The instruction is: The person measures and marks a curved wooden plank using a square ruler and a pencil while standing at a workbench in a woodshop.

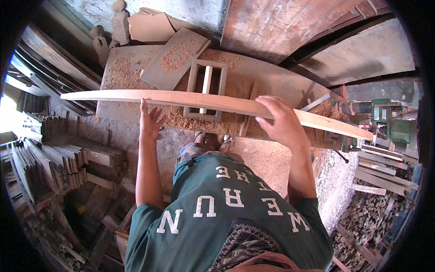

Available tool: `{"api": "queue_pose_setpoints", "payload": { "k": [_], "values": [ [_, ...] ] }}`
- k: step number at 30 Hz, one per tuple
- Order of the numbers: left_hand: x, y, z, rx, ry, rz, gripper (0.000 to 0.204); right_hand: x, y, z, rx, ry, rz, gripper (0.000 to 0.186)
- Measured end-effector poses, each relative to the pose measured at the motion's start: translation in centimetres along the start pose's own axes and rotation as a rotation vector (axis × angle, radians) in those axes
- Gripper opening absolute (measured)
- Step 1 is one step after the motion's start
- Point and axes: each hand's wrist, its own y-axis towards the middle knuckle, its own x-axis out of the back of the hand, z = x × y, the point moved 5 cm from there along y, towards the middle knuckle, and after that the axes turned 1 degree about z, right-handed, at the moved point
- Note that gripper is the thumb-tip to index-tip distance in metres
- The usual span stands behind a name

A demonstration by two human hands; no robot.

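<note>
A long, pale wooden strip [176,97] spans the view from left to right above the workbench, bowed by the lens. My right hand [283,120] is closed around it right of centre, fingers over the top and thumb at the near edge. Below its left half, my left hand [150,123] is open and palm up. One digit of it reaches up to the strip's near edge while the others are apart and loosely bent. Behind the strip, a grey rectangular frame [192,78] lies on the bench with a narrow whitish bar [207,81] across its opening.
Wood shavings cover much of the workbench [113,111]. A grey board [158,75] lies at its back left. Green machinery [398,122] stands at the right end. Stacked slats [54,158] fill the left, and offcuts [371,217] pile up at the lower right.
</note>
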Motion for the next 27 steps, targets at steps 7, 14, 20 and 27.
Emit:
{"api": "queue_pose_setpoints", "payload": {
  "k": [7, 14, 20, 27],
  "values": [
    [2.8, -0.2, 3.3, -0.012, -0.114, -0.039, 0.099, 1.5, -9.7, -6.3, -0.278, 0.498, 0.548, 0.032],
    [7.4, -2.4, 9.4, 0.018, 0.168, -0.074, 0.077, -11.1, -21.5, -24.8, -0.787, -0.035, 0.236, 0.054],
    [13.9, -2.9, 15.7, 0.11, 0.605, -0.023, 0.059, -12.7, -21.6, -34.1, -0.848, -0.212, -0.216, 0.059],
    [15.3, -9.1, 20.0, 0.156, 0.819, 0.03, 0.037, -11.8, -20.1, -39.6, -0.78, -0.232, -0.383, 0.056]
  ]
}}
